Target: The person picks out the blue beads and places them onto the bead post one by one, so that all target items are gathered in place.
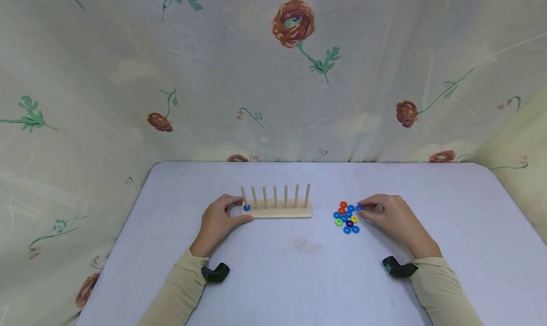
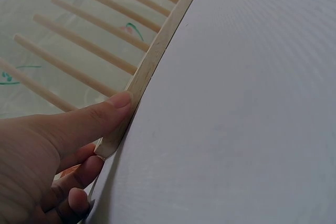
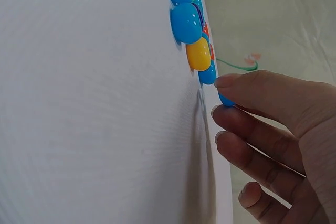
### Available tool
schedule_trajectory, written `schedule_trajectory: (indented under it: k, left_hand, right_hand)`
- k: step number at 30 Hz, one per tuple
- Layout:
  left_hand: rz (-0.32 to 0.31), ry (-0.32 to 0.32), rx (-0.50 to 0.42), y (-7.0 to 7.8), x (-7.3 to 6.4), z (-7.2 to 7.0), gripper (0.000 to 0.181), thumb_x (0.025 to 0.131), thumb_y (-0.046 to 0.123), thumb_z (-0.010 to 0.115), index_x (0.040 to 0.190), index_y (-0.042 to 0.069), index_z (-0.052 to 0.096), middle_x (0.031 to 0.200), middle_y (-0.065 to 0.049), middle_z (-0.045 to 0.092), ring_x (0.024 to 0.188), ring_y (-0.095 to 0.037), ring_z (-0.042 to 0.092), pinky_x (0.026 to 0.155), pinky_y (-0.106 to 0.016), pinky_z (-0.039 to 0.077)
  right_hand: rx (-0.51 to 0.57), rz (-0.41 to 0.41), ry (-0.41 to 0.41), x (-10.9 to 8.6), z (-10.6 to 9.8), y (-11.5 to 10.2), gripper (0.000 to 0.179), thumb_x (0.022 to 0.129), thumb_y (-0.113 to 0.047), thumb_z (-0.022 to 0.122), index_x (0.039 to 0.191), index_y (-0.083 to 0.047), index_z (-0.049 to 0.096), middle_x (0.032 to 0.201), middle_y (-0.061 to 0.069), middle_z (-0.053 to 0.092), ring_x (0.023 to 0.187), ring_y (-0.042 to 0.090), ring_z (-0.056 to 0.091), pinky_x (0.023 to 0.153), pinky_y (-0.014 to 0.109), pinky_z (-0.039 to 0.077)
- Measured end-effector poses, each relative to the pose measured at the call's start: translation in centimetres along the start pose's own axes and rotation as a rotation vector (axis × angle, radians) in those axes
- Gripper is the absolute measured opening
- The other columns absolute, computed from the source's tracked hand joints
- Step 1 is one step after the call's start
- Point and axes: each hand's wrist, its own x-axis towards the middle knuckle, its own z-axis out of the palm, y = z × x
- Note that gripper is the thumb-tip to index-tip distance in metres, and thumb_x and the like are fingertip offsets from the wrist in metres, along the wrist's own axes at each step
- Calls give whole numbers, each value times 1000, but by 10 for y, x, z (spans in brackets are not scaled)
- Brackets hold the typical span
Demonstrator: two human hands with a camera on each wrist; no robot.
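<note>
A wooden peg rack (image 1: 278,213) with a row of several upright pegs stands on the table, a blue ring (image 1: 247,208) around the foot of its leftmost peg. My left hand (image 1: 218,221) grips the rack's left end; in the left wrist view the thumb (image 2: 122,99) presses its long front side. To the right of the rack, my right hand (image 1: 388,217) pinches a blue ring (image 3: 226,99) between thumb and fingers at the edge of a group of loose rings. That group holds blue, red, yellow, green and dark purple rings (image 1: 349,223), lying close together.
The white table (image 1: 299,278) runs back to a flowered curtain (image 1: 239,55). A black wrist device (image 1: 215,273) is worn on the left wrist, and another black device (image 1: 399,267) on the right. The loose rings lie a short way right of the rack.
</note>
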Motion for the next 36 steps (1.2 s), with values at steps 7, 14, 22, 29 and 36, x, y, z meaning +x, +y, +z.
schedule_trajectory:
  k: [7, 14, 22, 29, 36]
  left_hand:
    - [8, 1, -4, 0, 0, -1, 57, 70, 40, 95, 119, 17, 77, 109, 0, 74, 68, -12, 46, 58, -23, 34]
    - [-2, -1, -12, -1, 0, -1, 57, 70, 39, 95, 119, 18, 77, 109, 1, 74, 68, -12, 46, 58, -24, 34]
    - [7, -11, -18, -2, -1, -1, 58, 71, 38, 95, 122, 17, 76, 109, 1, 73, 69, -12, 46, 59, -24, 35]
    - [10, -6, -20, -1, -1, -2, 57, 71, 39, 95, 121, 18, 77, 107, 1, 73, 68, -12, 46, 58, -24, 34]
    - [6, -6, -18, -1, -1, -1, 57, 71, 41, 94, 120, 18, 77, 108, 1, 73, 68, -12, 45, 58, -24, 34]
  right_hand:
    - [-14, -8, 13, 1, -1, 0, 27, 91, -21, 81, 115, -9, 79, 101, 6, 77, 96, 25, 64, 90, 49, 53]
    - [-12, -23, 24, 2, -3, -6, 27, 89, -19, 82, 114, -9, 79, 99, 6, 76, 94, 24, 64, 86, 47, 53]
    - [-27, -60, 55, 2, -9, -11, 23, 89, -16, 81, 111, -11, 80, 97, 4, 76, 88, 20, 63, 77, 36, 50]
    - [-6, -91, 60, 8, -15, -24, 25, 89, -17, 82, 114, -13, 80, 102, 6, 77, 89, 20, 61, 73, 29, 49]
    - [24, -134, 82, 20, -16, -46, 24, 90, -20, 82, 113, -13, 80, 101, 5, 77, 89, 21, 62, 72, 27, 47]
